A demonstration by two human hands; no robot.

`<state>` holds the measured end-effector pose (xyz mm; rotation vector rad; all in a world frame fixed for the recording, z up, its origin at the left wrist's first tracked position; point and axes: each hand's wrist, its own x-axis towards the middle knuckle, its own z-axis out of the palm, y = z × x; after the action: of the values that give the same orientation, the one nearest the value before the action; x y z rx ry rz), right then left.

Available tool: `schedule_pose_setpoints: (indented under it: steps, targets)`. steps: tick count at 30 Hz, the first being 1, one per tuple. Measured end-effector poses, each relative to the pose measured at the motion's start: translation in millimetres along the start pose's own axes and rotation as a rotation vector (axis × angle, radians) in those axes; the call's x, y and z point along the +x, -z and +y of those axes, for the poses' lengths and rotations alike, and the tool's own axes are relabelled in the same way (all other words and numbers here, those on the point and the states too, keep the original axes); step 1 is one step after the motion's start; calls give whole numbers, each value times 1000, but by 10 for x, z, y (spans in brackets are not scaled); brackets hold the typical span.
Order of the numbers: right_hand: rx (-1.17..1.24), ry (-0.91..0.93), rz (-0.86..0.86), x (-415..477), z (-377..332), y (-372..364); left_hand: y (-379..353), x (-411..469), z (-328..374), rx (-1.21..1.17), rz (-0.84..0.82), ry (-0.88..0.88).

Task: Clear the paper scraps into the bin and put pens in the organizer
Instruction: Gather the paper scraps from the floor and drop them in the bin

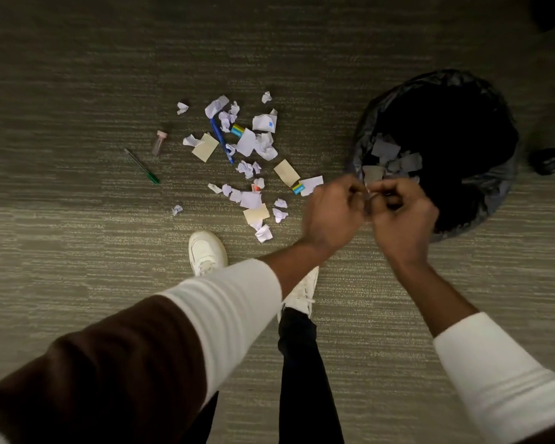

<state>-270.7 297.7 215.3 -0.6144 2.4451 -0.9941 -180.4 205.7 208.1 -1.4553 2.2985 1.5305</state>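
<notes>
Your left hand and right hand are pinching together over the bin rim; some scraps are lying inside, but most paper scraps and pens are waiting on the carpet.

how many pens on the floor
2: a green pen apart at the left, and a blue pen in the scraps, partly covered. More may be hidden under paper.

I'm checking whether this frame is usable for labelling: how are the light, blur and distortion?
Head view: dim, with dark corners; the bin interior is near black, though grey scraps show inside. Both hands, left hand and right hand, are motion-blurred, so what they pinch is unclear. Wide-angle stretch enlarges the near sleeves. Floor scraps are fairly sharp.
</notes>
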Motion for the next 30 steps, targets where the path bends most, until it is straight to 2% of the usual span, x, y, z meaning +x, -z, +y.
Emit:
schedule_pose_setpoints:
  steps: [4, 7, 11, 15, 22, 25, 30]
  targets:
    - [-150, 96, -285, -115, -2, -538, 269, 6, -729, 140, -42, 147]
    - [-377, -16, -533, -129, 174, -994, 474, 58, -1348, 311, -88, 243]
    - [-582, -196, -717, 4, 592, -1591, 593, 259, -2156, 456, -118, 398]
    - [-715, -194, -726, 246, 1063, -2107, 547, 569, -2772, 578, -113, 483]
    - [-702, -220, -584, 490, 1461, -2633, 115, 941, -3294, 538, -68, 410]
    - [-749, -92, -560, 361, 1429, -2803, -121, 912, -3255, 547, -88, 373]
    - [-841, 209, -591, 253, 1245, -2946, -378, 721, -3157, 611, -188, 150]
